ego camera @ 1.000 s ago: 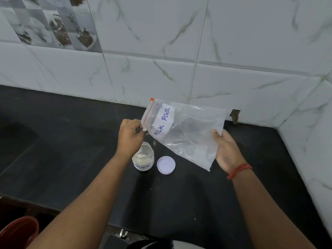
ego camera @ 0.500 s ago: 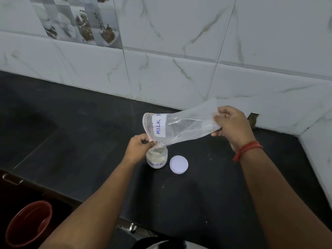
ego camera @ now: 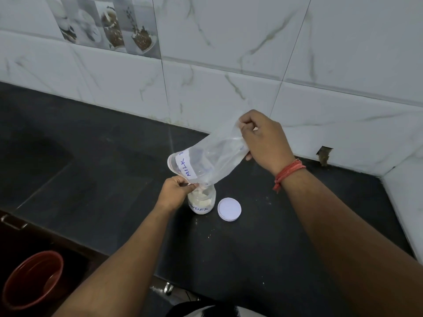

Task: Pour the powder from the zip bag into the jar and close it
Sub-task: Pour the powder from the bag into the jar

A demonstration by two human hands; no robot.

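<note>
A clear zip bag [ego camera: 212,162] with a white "MILK" label is tilted mouth-down over a small open jar [ego camera: 202,202] on the black counter. My left hand [ego camera: 175,191] pinches the bag's open mouth right at the jar's rim. My right hand [ego camera: 263,140] grips the bag's bottom end, raised above and to the right. The jar holds pale powder and has a partly hidden handwritten label. The bag looks nearly empty. The jar's white lid [ego camera: 229,209] lies flat just right of the jar.
The black counter [ego camera: 114,175] ends at a white tiled wall behind and on the right. A few powder specks lie on the counter in front of the jar. A red bucket [ego camera: 32,280] stands below the counter's front edge at lower left.
My right hand has lifted the bag's bottom end higher, so the bag has gone from spread flat to steeply tilted. My left hand has brought the mouth down onto the jar's rim.
</note>
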